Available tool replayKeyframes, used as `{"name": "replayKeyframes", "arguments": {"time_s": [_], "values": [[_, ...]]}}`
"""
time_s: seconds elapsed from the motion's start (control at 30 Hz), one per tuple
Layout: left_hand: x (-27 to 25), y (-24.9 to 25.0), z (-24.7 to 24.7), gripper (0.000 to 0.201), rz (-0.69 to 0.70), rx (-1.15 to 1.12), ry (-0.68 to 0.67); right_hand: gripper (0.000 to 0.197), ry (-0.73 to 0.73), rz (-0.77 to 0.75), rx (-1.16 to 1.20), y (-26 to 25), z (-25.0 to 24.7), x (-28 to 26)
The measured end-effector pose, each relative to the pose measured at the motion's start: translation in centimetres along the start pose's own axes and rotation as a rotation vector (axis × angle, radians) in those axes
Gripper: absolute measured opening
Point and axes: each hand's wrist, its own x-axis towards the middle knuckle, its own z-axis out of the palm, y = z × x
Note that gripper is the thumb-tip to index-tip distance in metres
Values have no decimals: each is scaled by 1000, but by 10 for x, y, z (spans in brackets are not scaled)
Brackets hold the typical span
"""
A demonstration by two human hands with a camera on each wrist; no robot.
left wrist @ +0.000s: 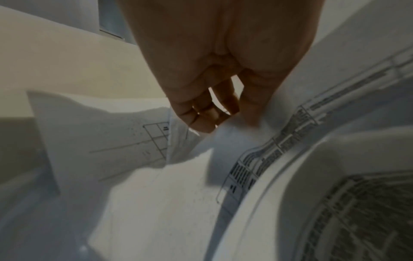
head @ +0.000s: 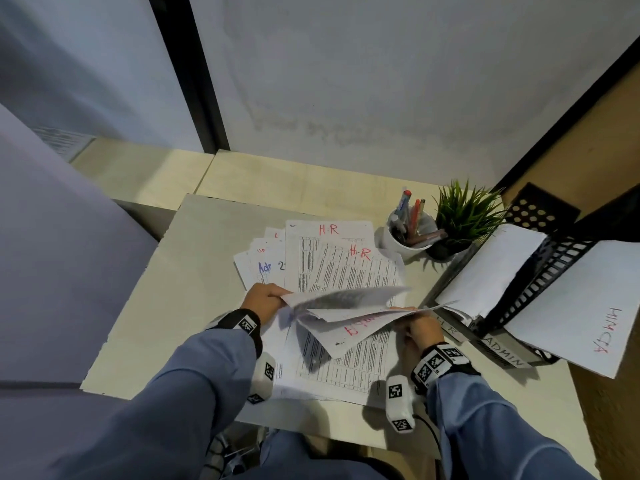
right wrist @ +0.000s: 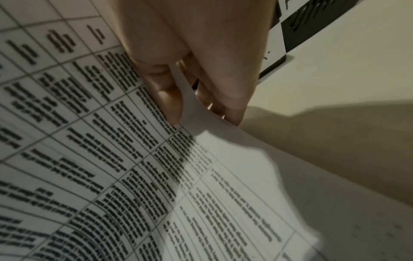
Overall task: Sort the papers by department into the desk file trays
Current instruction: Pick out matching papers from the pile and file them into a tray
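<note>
Papers [head: 332, 265] printed with tables lie fanned over the pale desk [head: 166, 306], two marked "HR" in red and one at the left marked in blue. Both hands hold up a few curled, thin sheets above the pile: the left hand [head: 265, 301] pinches the left edge of a blurred sheet [head: 346, 297], and the right hand [head: 417, 327] pinches the right edge of a sheet with red writing [head: 356, 332], thumb and fingers closed on the paper in the wrist views.

At the right, black perforated file trays [head: 554, 265] stand side by side, with labels on their front ends, one reading "ADMIN" [head: 504, 351]. The nearer compartment holds a stack of white sheets [head: 491, 268]; the next holds a sheet marked "ADMIN" in red [head: 581, 306] that overhangs the front. A round white cup [head: 401, 242] holds several pens and markers, just beside a small spiky green plant in a dark pot [head: 465, 211].
</note>
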Motion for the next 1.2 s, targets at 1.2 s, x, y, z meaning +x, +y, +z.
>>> {"name": "replayKeyframes", "arguments": {"time_s": [1.2], "values": [[-69, 79, 14, 25, 355, -444, 209, 19, 29, -538, 351, -82, 13, -117]]}}
